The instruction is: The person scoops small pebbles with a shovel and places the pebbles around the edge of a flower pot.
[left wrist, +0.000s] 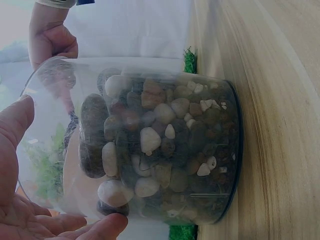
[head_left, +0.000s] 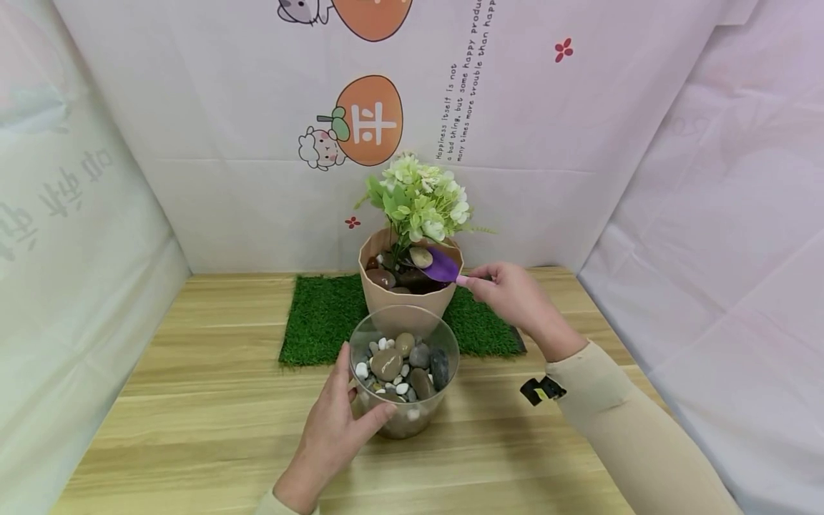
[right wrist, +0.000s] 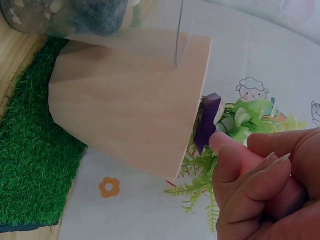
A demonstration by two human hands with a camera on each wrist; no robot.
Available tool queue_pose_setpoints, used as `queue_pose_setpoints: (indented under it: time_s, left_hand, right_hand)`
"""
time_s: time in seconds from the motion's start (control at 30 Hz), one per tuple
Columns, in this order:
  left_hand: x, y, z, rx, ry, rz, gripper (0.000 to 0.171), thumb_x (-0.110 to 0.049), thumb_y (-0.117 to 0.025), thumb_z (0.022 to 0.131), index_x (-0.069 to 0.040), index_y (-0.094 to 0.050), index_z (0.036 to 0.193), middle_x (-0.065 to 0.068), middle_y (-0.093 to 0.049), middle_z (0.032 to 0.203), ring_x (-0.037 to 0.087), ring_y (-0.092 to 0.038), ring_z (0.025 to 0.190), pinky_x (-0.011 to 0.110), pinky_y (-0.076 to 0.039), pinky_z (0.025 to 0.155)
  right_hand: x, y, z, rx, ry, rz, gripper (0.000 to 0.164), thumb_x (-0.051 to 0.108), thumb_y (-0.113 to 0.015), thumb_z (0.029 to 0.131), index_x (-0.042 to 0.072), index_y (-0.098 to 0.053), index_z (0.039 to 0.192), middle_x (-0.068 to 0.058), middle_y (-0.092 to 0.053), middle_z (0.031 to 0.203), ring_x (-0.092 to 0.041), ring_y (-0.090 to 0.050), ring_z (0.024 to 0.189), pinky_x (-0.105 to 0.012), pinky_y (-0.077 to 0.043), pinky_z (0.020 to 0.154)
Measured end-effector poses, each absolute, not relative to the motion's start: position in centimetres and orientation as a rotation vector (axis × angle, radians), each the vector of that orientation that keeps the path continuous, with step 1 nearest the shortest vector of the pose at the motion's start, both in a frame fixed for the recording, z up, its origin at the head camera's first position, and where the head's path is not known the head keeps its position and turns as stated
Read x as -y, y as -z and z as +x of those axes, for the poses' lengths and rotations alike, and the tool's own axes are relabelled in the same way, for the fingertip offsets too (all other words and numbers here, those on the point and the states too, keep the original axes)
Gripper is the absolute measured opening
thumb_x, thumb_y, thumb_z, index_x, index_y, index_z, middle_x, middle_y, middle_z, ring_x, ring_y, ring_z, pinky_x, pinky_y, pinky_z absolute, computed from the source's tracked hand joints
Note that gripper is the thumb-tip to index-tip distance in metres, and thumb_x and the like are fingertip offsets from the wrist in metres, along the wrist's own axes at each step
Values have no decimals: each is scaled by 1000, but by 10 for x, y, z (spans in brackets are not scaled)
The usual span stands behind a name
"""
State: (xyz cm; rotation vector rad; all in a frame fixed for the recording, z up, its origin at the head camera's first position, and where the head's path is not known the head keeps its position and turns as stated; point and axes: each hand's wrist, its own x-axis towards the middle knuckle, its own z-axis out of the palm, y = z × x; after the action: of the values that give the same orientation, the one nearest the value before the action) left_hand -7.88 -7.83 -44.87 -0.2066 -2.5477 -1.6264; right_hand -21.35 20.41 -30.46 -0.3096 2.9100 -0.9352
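Note:
My right hand [head_left: 518, 297] grips the pink handle of a small trowel [right wrist: 250, 167] with a purple blade. In the head view the blade tilts into a peach flowerpot [head_left: 412, 306], carrying a pale stone [head_left: 421, 257] at its tip. Brown stones and a leafy plant with white-green flowers [head_left: 421, 200] fill the pot. Nearer to me stands a clear container [left wrist: 232, 150] of mixed pebbles [head_left: 386, 365]. My left hand [head_left: 331, 422] holds it from the left, thumb at the near side and fingers along the wall; some fingers are hidden in the head view.
The flowerpot stands on a green artificial grass mat [head_left: 325, 322] on the wooden table [head_left: 212, 422]. White printed cloth [head_left: 515, 107] hangs close behind the pot and along both sides. A dark strap piece [head_left: 543, 390] sits at my right sleeve.

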Motion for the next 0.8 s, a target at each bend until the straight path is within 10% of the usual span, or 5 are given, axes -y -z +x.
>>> queue_pose_setpoints:
  time_s: [0.4, 0.8]
  left_hand:
    - [79, 449, -79, 2545, 1619, -217, 117, -45, -83, 88, -8, -7, 168, 19, -21, 172, 36, -41, 150, 47, -51, 113]
    - [78, 449, -78, 2553, 1622, -203, 118, -49, -82, 88, -8, -7, 168, 19, -21, 172, 36, -41, 150, 45, -51, 113]
  right_hand:
    - [-201, 305, -230, -2859, 927, -245, 43, 45, -57, 106, 11, -74, 128, -12, -72, 105, -18, -47, 64, -34, -46, 59]
    - [-198, 302, -248, -2788, 940, -186, 35, 40, -57, 107, 15, -77, 93, -3, -59, 73, -13, -31, 46, -27, -30, 43]
